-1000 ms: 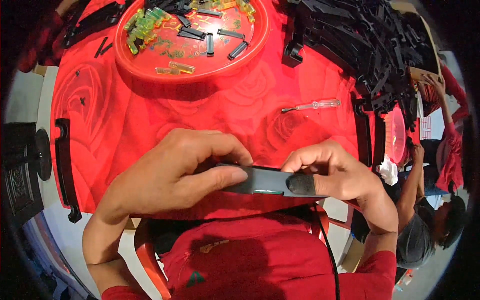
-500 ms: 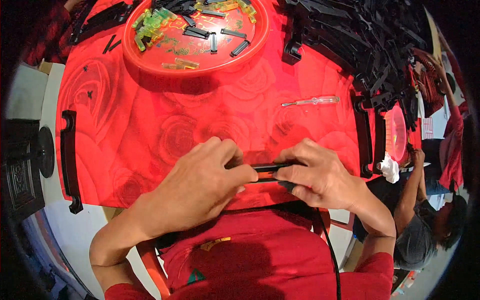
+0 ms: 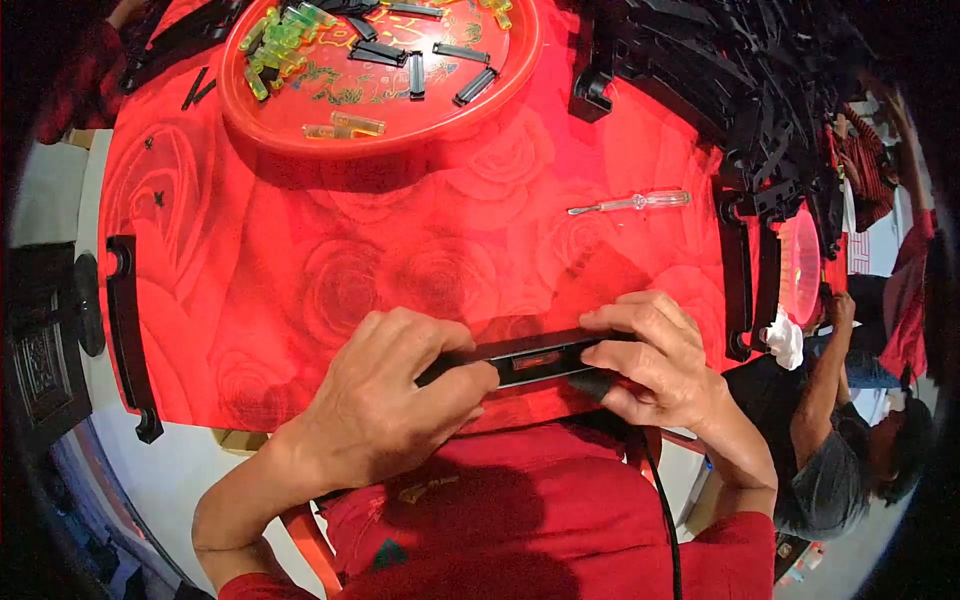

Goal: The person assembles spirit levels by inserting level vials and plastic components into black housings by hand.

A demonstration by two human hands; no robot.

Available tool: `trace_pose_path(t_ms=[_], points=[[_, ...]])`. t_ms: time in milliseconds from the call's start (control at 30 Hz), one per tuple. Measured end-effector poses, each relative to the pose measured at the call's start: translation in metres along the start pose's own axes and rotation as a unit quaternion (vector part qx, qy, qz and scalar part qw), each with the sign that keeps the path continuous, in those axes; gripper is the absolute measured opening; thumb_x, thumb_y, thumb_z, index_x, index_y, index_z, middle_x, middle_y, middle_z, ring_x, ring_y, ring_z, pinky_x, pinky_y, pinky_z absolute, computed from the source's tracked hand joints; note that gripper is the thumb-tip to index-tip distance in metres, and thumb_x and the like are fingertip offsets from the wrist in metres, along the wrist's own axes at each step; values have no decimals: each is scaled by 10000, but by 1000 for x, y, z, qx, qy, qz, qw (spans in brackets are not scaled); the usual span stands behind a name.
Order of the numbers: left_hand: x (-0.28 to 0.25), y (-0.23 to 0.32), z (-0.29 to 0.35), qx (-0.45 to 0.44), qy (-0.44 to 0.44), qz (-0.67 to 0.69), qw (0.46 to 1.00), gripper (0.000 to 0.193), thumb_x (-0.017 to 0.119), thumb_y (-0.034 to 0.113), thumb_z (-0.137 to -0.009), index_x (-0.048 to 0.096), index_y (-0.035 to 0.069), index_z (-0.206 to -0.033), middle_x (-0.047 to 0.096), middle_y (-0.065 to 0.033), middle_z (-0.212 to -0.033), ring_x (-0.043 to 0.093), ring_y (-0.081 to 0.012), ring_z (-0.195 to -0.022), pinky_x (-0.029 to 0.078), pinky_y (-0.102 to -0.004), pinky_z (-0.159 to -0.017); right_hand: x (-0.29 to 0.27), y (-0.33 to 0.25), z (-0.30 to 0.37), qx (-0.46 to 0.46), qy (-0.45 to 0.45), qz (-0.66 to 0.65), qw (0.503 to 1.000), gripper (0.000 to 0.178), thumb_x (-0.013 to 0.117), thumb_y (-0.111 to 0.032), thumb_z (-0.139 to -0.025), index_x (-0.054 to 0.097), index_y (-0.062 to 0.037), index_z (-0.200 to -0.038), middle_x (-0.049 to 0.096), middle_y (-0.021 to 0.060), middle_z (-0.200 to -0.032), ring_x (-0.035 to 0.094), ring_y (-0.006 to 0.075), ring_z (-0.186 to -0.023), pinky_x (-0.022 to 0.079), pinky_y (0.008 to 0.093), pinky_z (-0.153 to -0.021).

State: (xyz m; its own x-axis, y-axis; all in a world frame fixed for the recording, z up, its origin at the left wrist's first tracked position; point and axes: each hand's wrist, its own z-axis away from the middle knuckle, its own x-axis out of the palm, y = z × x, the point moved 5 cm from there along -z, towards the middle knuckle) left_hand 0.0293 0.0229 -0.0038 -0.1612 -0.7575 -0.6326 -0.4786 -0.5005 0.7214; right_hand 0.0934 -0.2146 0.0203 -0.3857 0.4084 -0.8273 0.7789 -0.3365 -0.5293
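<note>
Both hands have drawn farther apart along the slim black bar (image 3: 530, 347) since half a second ago, and more of its length and its slot now shows between them. The bar is held just above the near edge of the rose-patterned red tablecloth (image 3: 510, 240), in front of the person's red shirt (image 3: 450, 520), its right end tilted slightly up in view. Thumb and fingers of the left hand (image 3: 395, 395) are clamped on its left end; those of the right hand (image 3: 660, 360) grip its right end, the fingers slightly spread. An orange-red piece (image 3: 540, 360) sits in the slot. Beyond lie a clear-handled screwdriver (image 3: 660, 199) and a round red tray (image 3: 345, 148) holding yellow-green tubes (image 3: 285, 45), short black pieces (image 3: 415, 75) and two amber tubes (image 3: 345, 125). Black parts (image 3: 770, 110) are heaped at far right, near a pink basket (image 3: 800, 265) and crumpled white tissue (image 3: 784, 338).
</note>
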Motion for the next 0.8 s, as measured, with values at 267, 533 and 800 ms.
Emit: trace_pose_path(t_ms=[267, 533, 800], points=[[4, -3, -4, 5, 15, -13, 1000, 238, 782, 75, -795, 726, 183, -999, 642, -48, -950, 610, -259, -780, 468, -389, -669, 1, -5, -16, -1, -95, 7, 995, 466, 818, -84, -650, 723, -137, -1102, 654, 97, -1225, 644, 303, -961, 550, 397, -744], [13, -8, -1, 4, 21, 6, 1000, 230, 798, 82, -787, 727, 176, -985, 633, -59, -928, 612, -259, -753, 486, -379, -614, 10, -3, -29, -16, -137, -60, 989, 446, 779, -80, -688, 702, -82, -1127, 632, 96, -1195, 588, 293, -908, 533, 397, -715], [14, -3, 7, -4, 47, -32, 998, 227, 823, 87, -759, 739, 147, -961, 640, -63, -946, 640, -257, -784, 527, -363, -606, 0, -9, -27, -3, -70, -42, 997, 560, 818, -110, -623, 705, -98, -1172, 636, 123, -1236, 626, 329, -991, 524, 436, -799]])
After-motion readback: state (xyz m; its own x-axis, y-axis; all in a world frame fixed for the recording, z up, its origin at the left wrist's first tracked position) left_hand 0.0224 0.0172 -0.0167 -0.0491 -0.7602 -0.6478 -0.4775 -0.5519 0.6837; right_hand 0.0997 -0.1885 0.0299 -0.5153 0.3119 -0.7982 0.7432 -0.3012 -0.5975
